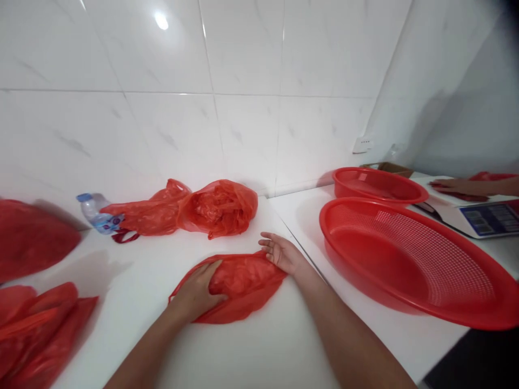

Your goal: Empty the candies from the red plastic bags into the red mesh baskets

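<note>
A red plastic bag (pixel 243 281) lies flattened and crinkled on the white table in front of me. My left hand (pixel 198 292) rests on the bag's left part, its thumb spread away from the fingers. At the bag's right upper edge is my right hand (pixel 281 253), palm turned partly up with loosely curled fingers apart. The right wrist touches or nearly touches the bag; I cannot tell which. Behind the bag lie more crumpled red plastic bags (pixel 221 208), bunched together near the wall.
A clear bottle (pixel 97 213) with a blue cap leans by the wall. Red bags (pixel 36 329) are piled at left. At right stand a large red perforated basket (pixel 377 265), a smaller red basket (pixel 381 183) and a scale (pixel 490 219). Another person's hand (pixel 454 187) reaches in there.
</note>
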The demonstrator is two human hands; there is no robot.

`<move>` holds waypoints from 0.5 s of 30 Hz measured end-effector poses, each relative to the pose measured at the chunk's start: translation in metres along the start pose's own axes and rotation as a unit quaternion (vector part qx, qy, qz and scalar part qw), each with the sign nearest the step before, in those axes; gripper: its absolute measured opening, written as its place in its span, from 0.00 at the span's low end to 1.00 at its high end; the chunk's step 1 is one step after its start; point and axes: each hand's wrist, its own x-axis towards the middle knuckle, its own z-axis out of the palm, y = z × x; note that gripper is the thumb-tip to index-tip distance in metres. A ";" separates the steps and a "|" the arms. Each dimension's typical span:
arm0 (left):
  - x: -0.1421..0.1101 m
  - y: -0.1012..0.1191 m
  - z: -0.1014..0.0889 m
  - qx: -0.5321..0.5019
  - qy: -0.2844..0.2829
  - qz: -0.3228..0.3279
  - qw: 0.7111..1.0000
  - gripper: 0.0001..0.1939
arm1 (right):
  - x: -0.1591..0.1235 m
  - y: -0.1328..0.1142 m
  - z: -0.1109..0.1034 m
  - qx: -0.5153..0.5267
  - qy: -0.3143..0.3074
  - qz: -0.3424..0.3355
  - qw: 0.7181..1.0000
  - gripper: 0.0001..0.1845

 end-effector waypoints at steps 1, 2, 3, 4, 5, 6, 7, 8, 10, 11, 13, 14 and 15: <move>-0.001 0.000 0.000 -0.002 0.012 0.006 1.000 0.41 | 0.000 0.000 -0.001 -0.002 0.007 -0.010 1.000 0.14; -0.003 0.000 -0.001 -0.002 0.030 0.017 0.999 0.39 | 0.000 0.000 -0.001 0.001 0.012 -0.018 1.000 0.14; -0.004 0.002 -0.002 0.001 0.055 0.033 0.998 0.36 | -0.001 0.001 -0.001 -0.010 0.020 -0.033 0.999 0.14; -0.007 0.004 -0.004 0.007 0.089 0.057 0.994 0.32 | -0.001 0.001 0.000 -0.034 0.033 -0.052 0.997 0.15; -0.009 0.007 -0.007 0.015 0.129 0.087 0.988 0.26 | -0.002 0.002 0.001 -0.069 0.050 -0.076 0.993 0.15; -0.012 0.012 -0.010 0.026 0.167 0.121 0.978 0.21 | -0.003 0.004 0.003 -0.109 0.067 -0.100 0.987 0.15; -0.016 0.018 -0.012 0.038 0.194 0.149 0.969 0.16 | -0.005 0.006 0.007 -0.146 0.080 -0.121 0.979 0.15; -0.020 0.024 -0.014 0.050 0.208 0.169 0.962 0.13 | -0.007 0.008 0.012 -0.185 0.088 -0.140 0.969 0.14; -0.027 0.037 -0.014 0.069 0.191 0.189 0.961 0.12 | -0.014 0.014 0.024 -0.286 0.075 -0.167 0.941 0.09; -0.029 0.042 -0.012 0.074 0.163 0.194 0.965 0.11 | -0.018 0.017 0.031 -0.357 0.058 -0.179 0.915 0.08; -0.032 0.049 -0.005 0.073 0.106 0.211 0.969 0.11 | -0.024 0.024 0.042 -0.511 0.003 -0.199 0.836 0.08; -0.032 0.050 0.000 0.071 0.084 0.220 0.969 0.13 | -0.025 0.028 0.045 -0.574 -0.030 -0.202 0.793 0.11; -0.032 0.050 0.004 0.075 0.067 0.228 0.969 0.14 | -0.026 0.031 0.047 -0.620 -0.060 -0.200 0.756 0.14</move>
